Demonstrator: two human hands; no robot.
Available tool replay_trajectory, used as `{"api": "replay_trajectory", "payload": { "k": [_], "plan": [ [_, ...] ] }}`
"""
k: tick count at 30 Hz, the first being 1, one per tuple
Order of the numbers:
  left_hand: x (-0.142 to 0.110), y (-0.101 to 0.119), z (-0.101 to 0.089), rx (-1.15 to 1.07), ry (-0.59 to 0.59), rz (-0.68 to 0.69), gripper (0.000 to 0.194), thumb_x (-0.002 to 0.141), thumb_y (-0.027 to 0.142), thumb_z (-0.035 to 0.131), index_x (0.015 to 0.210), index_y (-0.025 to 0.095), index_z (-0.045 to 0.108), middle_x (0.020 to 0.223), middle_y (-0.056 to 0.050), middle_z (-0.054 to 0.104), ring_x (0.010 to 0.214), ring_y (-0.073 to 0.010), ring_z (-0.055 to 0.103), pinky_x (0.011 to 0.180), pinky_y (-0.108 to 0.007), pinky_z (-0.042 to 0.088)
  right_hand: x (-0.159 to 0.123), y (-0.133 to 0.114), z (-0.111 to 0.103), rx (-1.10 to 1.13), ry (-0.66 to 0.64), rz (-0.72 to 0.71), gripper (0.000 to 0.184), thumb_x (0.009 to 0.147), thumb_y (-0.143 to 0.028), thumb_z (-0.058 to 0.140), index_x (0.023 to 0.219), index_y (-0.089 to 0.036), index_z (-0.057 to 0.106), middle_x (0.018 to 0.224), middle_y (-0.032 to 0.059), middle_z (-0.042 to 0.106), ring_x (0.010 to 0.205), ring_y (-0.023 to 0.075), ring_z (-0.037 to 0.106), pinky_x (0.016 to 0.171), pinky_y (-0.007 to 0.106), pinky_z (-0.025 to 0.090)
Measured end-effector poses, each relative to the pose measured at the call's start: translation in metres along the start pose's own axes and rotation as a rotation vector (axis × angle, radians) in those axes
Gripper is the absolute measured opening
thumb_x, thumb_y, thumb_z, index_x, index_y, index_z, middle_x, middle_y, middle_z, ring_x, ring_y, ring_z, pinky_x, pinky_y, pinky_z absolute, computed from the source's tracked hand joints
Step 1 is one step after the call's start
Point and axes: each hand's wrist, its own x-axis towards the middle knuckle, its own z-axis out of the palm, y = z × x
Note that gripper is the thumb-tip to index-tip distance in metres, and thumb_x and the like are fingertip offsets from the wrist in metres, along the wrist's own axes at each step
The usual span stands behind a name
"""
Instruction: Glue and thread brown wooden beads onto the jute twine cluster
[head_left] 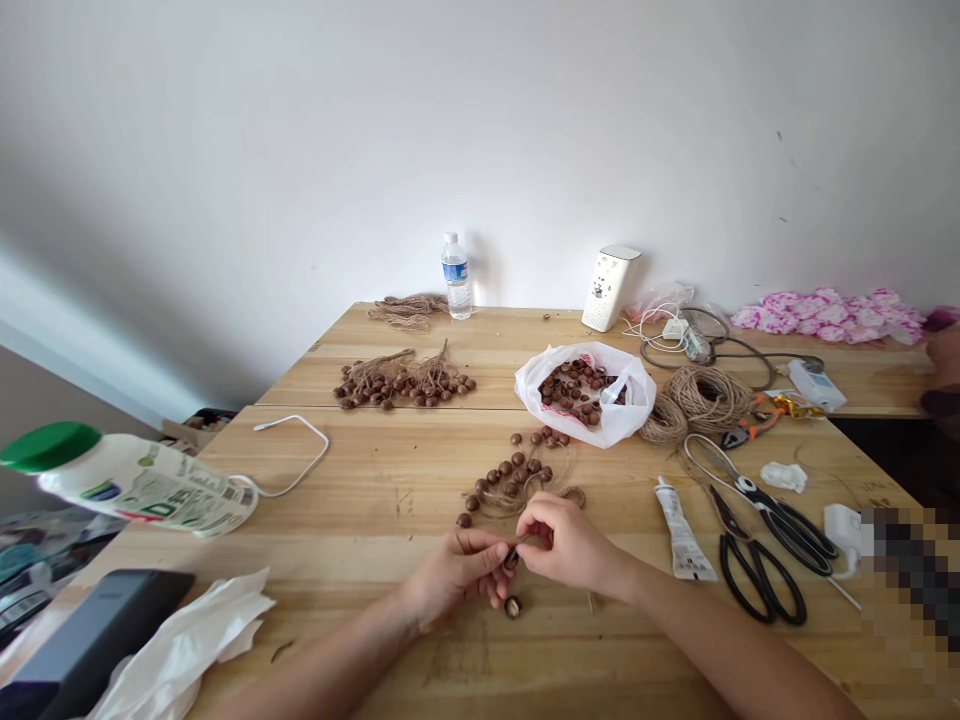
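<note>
My left hand (471, 568) pinches a dark half nutshell (511, 560) between thumb and fingers. Close against it, my right hand (566, 540) has its fingertips pressed together on a thin strand of twine (529, 541), partly hidden by the fingers. Just below the fingers a second half shell (512, 607) lies with its hollow side up. Beyond my hands, several round brown nuts (517, 470) are spread on the wooden table (360, 500), with loops of twine among them.
A white plastic bag (634, 415) of nutshells stands ahead, beside twine coils (705, 398). Bunches of strung nuts (405, 385) lie farther left. To the right are a glue tube (682, 535), black-handled scissors (757, 570) and pliers (754, 425). A green-capped bottle (165, 480) is at left.
</note>
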Motion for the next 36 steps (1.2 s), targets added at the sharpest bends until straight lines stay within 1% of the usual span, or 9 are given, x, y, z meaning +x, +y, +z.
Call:
{"api": "replay_trajectory", "payload": {
  "k": [4,6,10,21,24,29,32,34,36],
  "plan": [
    [0.000,0.000,0.000,0.006,-0.002,-0.007,0.028,0.066,0.034,0.078,0.071,0.007,0.073,0.059,-0.005,0.067,0.048,-0.0106,0.060,0.046,-0.020,0.049,-0.001,-0.001,-0.001,0.012,0.001,0.057,0.016,0.067,-0.013,0.064,0.079,-0.019,0.055,0.081,-0.0007,0.052,0.059,0.0096,0.049,0.053,0.020,0.039],
    [0.000,0.000,-0.001,0.016,-0.007,-0.010,0.028,0.066,0.034,0.078,0.071,0.007,0.073,0.058,-0.005,0.067,0.048,-0.0107,0.060,0.046,-0.020,0.049,-0.002,-0.002,-0.002,0.016,-0.004,0.066,0.014,0.068,-0.014,0.064,0.076,-0.019,0.054,0.082,-0.0010,0.051,0.058,0.0088,0.049,0.052,0.020,0.039],
    [0.000,-0.001,-0.003,0.051,-0.020,-0.012,0.028,0.068,0.034,0.076,0.071,0.007,0.073,0.056,-0.006,0.066,0.048,-0.0111,0.060,0.047,-0.021,0.048,-0.001,-0.005,-0.002,0.014,-0.023,0.054,0.010,0.070,-0.013,0.062,0.070,-0.018,0.054,0.083,-0.0005,0.051,0.058,0.0082,0.049,0.053,0.019,0.040],
    [0.001,-0.003,-0.005,0.069,-0.028,-0.014,0.026,0.070,0.033,0.075,0.069,0.006,0.073,0.057,-0.007,0.067,0.048,-0.0120,0.060,0.048,-0.023,0.048,-0.005,-0.008,-0.002,-0.012,-0.029,0.054,0.010,0.069,-0.011,0.062,0.069,-0.018,0.055,0.083,-0.0001,0.051,0.060,0.0086,0.050,0.053,0.019,0.040],
    [0.000,-0.001,-0.003,0.049,-0.024,-0.021,0.027,0.069,0.033,0.075,0.069,0.006,0.073,0.057,-0.007,0.067,0.048,-0.0122,0.060,0.048,-0.022,0.048,-0.005,-0.009,-0.003,-0.018,-0.040,0.051,0.009,0.071,-0.012,0.062,0.070,-0.018,0.055,0.084,-0.0001,0.051,0.060,0.0083,0.050,0.053,0.019,0.040],
    [-0.001,0.002,0.000,-0.024,0.006,-0.035,0.028,0.065,0.033,0.078,0.072,0.007,0.072,0.063,-0.007,0.068,0.049,-0.0123,0.061,0.046,-0.022,0.049,-0.005,-0.010,-0.007,0.004,-0.056,0.041,0.006,0.073,-0.013,0.061,0.074,-0.018,0.056,0.087,0.0002,0.052,0.057,0.0071,0.049,0.052,0.019,0.040],
    [-0.001,0.004,0.000,-0.040,0.005,-0.039,0.028,0.066,0.033,0.077,0.073,0.006,0.072,0.063,-0.008,0.068,0.048,-0.0126,0.061,0.045,-0.022,0.049,-0.004,-0.011,-0.010,0.024,-0.066,0.017,0.004,0.076,-0.014,0.059,0.076,-0.018,0.059,0.090,0.0015,0.053,0.057,0.0070,0.049,0.052,0.020,0.041],
    [0.000,0.004,-0.001,-0.049,0.002,-0.046,0.027,0.067,0.032,0.077,0.073,0.006,0.071,0.064,-0.009,0.069,0.048,-0.0128,0.062,0.044,-0.022,0.049,-0.004,-0.013,-0.013,0.040,-0.050,-0.002,0.005,0.077,-0.013,0.057,0.078,-0.018,0.060,0.092,0.0023,0.054,0.057,0.0070,0.049,0.053,0.020,0.042],
    [0.001,0.004,-0.003,-0.062,0.006,-0.050,0.026,0.068,0.032,0.077,0.075,0.007,0.071,0.064,-0.009,0.069,0.048,-0.0131,0.062,0.044,-0.022,0.049,-0.003,-0.015,-0.017,0.058,0.000,-0.015,0.008,0.079,-0.013,0.055,0.081,-0.018,0.061,0.092,0.0030,0.055,0.056,0.0070,0.048,0.052,0.020,0.042]
  ]
}}
